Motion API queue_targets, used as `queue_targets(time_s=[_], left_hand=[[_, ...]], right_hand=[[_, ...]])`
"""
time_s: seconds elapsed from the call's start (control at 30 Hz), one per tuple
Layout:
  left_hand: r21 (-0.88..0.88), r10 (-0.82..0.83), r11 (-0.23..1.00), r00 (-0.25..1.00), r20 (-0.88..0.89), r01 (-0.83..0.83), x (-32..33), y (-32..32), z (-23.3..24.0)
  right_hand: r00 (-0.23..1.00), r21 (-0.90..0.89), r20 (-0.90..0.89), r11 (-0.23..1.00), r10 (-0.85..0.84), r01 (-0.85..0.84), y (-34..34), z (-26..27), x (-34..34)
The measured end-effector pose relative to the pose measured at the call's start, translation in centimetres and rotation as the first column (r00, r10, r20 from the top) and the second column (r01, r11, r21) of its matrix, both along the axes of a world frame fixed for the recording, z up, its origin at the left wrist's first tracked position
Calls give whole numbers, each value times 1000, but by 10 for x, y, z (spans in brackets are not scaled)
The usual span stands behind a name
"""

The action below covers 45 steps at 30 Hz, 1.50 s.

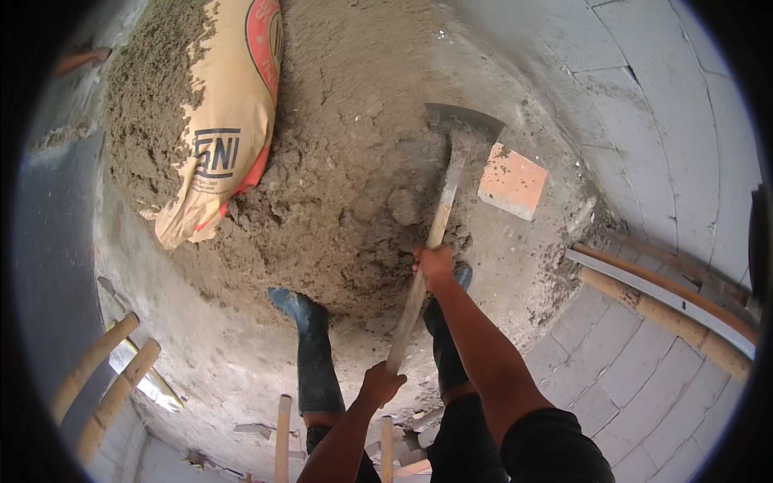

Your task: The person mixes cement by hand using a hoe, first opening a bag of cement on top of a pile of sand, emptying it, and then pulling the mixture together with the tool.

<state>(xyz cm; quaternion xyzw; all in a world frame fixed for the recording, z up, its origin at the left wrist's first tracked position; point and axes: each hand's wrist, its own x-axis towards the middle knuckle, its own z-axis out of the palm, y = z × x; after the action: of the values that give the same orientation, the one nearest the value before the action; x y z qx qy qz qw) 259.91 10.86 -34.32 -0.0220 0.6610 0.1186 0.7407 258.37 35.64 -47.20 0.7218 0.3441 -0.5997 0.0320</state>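
Note:
Both my hands grip the wooden handle of a hoe (444,208). My left hand (383,384) is closed round it near its lower end, and my right hand (435,264) holds it higher up, nearer the blade. The wide metal blade (465,122) rests at the right side of a heap of grey-brown sand or mortar mix (338,151). An orange tile (513,181), spattered with mix, lies on the floor just right of the blade. To the upper left, a paper cement sack (235,108) lies on the heap, partly covered by loose material.
My rubber boots (314,350) stand at the heap's near edge. Block walls (652,121) rise at right. Bamboo poles (670,314) and a metal bar (658,296) lie at lower right; more bamboo (118,398) stands at lower left. Another person's limb (84,60) shows at upper left.

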Motion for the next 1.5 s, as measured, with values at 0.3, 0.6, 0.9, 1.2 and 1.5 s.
queue_targets(time_s=[0.3, 0.6, 0.9, 1.2, 1.5], left_hand=[[341, -144, 928, 989, -34, 147, -45, 64, 21], [264, -24, 958, 946, -323, 114, -124, 147, 64], [-120, -122, 988, 960, -252, 94, -143, -26, 197], [-38, -199, 980, 965, -171, 195, -130, -20, 252], [-10, -129, 991, 913, -388, 136, -127, -176, 252]], right_hand=[[856, 465, 472, 766, 210, -444, 70, 86, -13], [979, 373, 173, 912, 111, -169, 175, 70, -102], [928, 28, 162, 938, 337, -345, -53, 99, -143], [984, -159, 78, 976, 162, -148, -89, 108, -91], [998, -69, -40, 996, -52, 49, -158, 212, -97]])
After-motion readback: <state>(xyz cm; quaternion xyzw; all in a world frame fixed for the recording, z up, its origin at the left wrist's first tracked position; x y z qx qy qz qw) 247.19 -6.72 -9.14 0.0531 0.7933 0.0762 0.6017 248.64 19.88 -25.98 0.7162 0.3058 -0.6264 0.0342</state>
